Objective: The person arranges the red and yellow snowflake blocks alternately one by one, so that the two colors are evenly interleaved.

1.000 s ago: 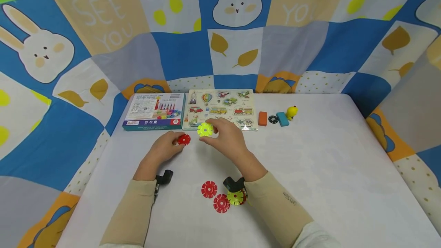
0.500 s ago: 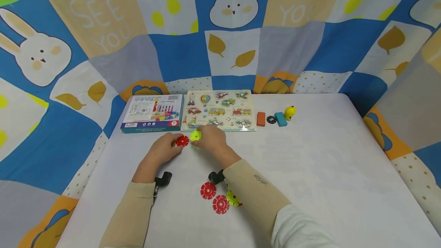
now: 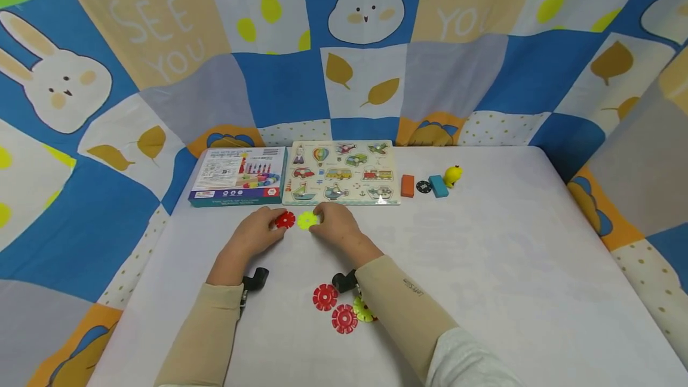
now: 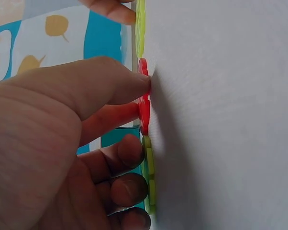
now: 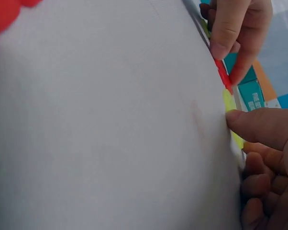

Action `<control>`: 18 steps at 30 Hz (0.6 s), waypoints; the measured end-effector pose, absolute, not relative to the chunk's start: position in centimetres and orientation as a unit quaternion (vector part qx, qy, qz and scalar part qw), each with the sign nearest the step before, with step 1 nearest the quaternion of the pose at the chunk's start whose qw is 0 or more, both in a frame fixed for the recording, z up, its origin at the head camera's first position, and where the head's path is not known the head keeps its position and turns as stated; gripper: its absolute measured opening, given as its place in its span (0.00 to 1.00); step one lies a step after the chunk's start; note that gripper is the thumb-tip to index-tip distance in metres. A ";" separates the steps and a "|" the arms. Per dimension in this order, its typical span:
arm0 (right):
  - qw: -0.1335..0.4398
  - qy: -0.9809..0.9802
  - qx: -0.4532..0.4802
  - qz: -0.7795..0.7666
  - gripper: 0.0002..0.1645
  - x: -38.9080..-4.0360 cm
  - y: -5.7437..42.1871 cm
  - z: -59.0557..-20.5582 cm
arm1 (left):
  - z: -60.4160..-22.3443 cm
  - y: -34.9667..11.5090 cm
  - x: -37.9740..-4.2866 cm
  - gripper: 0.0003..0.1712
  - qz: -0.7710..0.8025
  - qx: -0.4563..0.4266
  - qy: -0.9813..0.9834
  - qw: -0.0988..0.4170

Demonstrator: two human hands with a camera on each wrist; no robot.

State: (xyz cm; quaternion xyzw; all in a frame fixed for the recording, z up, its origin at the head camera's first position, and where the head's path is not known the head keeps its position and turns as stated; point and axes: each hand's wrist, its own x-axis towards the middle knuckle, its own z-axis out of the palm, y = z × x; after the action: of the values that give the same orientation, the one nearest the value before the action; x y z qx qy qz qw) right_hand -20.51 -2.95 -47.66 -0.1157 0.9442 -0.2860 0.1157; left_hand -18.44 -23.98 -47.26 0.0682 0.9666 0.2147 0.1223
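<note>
My left hand [image 3: 251, 237] pinches a red notched disc [image 4: 144, 115] between thumb and finger, low at the white tabletop. Its other fingers curl beside a yellow-green disc [image 4: 150, 177], mostly hidden by the hand in the head view. Just to the right, my right hand [image 3: 341, 229] pinches a yellow notched disc [image 3: 307, 220] at its right side. The yellow disc lines up edge to edge with the red one. Nearer the front lie two more red discs [image 3: 325, 297] and another yellow disc [image 3: 364, 309], partly under the right sleeve.
Behind the hands stand a boxed toy set [image 3: 236, 178] and a wooden vehicle puzzle board [image 3: 341, 163]. To their right are an orange block [image 3: 407, 186], a small black disc [image 3: 423, 187], a blue block [image 3: 438, 186] and a yellow toy chick [image 3: 452, 175]. A patterned cloth [image 3: 371, 82] hangs behind.
My right hand has brought the yellow disc left and down, from over the puzzle board's front edge to beside the red disc. My left hand stays in place with the red disc.
</note>
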 end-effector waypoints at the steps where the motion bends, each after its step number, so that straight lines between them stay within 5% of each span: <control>1: 0.113 0.943 -0.116 -0.289 0.25 -20.5 -2.9 -47.8 | -47.2 -23.9 -18.4 0.33 0.214 0.069 0.967 0.124; 18: 0.092 0.925 -0.150 -0.336 0.21 -20.5 -2.1 -48.7 | -46.9 -21.8 -18.7 0.32 0.279 0.068 0.952 0.101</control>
State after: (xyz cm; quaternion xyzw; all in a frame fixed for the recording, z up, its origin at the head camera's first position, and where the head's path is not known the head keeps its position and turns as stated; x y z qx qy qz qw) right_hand -20.51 -2.10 -48.67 -0.1501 0.9252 -0.3361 0.0924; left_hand -18.74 -21.85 -46.85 0.0684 0.9524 0.2794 0.1011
